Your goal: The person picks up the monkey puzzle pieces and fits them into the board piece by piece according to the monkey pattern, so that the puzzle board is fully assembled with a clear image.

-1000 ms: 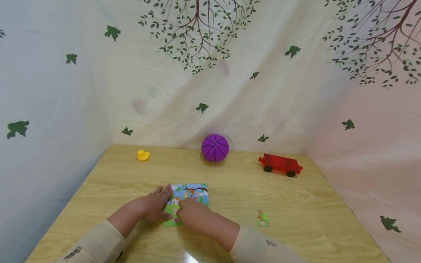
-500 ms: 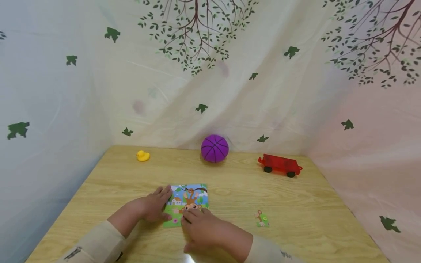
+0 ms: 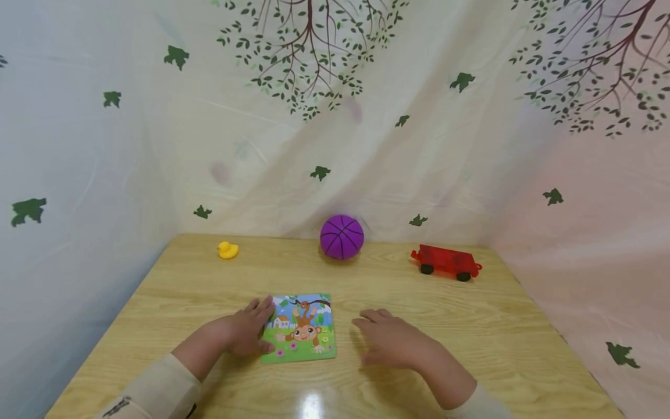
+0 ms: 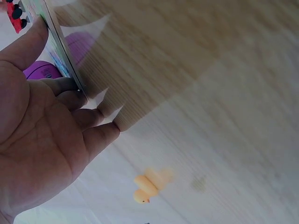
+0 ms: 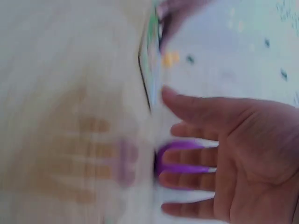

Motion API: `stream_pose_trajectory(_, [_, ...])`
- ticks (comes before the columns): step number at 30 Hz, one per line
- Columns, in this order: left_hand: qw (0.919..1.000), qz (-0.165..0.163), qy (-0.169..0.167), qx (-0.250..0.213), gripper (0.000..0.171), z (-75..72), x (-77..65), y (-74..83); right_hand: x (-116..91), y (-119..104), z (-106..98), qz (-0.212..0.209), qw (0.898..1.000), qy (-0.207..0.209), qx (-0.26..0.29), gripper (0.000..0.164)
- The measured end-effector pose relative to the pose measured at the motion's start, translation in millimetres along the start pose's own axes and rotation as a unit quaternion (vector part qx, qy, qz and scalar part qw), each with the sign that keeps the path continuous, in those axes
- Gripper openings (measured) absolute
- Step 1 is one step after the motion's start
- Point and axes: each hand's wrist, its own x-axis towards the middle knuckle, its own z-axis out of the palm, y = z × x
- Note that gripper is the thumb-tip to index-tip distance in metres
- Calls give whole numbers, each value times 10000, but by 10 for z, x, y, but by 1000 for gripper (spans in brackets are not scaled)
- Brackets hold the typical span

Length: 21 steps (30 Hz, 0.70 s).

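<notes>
A square picture board (image 3: 299, 327) with a monkey hanging from a branch lies flat on the table. My left hand (image 3: 245, 326) rests at its left side, fingertips and thumb touching the edge. In the left wrist view the board (image 4: 52, 45) shows as a thin slab, with the left hand's fingers extended against it. My right hand (image 3: 394, 342) is over the table to the right of the board, apart from it. Its fingers are spread and hold nothing in the right wrist view, where the right hand (image 5: 247, 154) shows its palm. The small picture piece seen earlier is hidden behind it.
A yellow toy duck (image 3: 227, 250), a purple ball (image 3: 342, 237) and a red toy wagon (image 3: 446, 261) stand along the back of the wooden table (image 3: 199, 285). A cloth (image 3: 262, 145) printed with leaves and branches hangs behind and at both sides.
My right hand has slid off the picture board and moved right, uncovering the monkey picture and covering the small piece's spot. The left hand stays in place.
</notes>
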Motion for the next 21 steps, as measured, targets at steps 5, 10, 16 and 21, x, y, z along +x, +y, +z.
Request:
stream_pose_trajectory(5, [10000,34,7,62,92,6,8,-4,-288,497,-26,1159,9913,-262,560,78])
stream_pose_trajectory(10, [10000,-12,-34,58,92,8,9,0,-417,770,50,1258,9904,-123,557,49])
stream_pose_trajectory(16, [10000,-23,-28,81,92,5,12,-2,-370,804,136,901,9952,307,239,27])
stream_pose_trajectory(21, [10000,15,-19,62,91,4,16,-1,-327,719,119,820,9960,274,209,29])
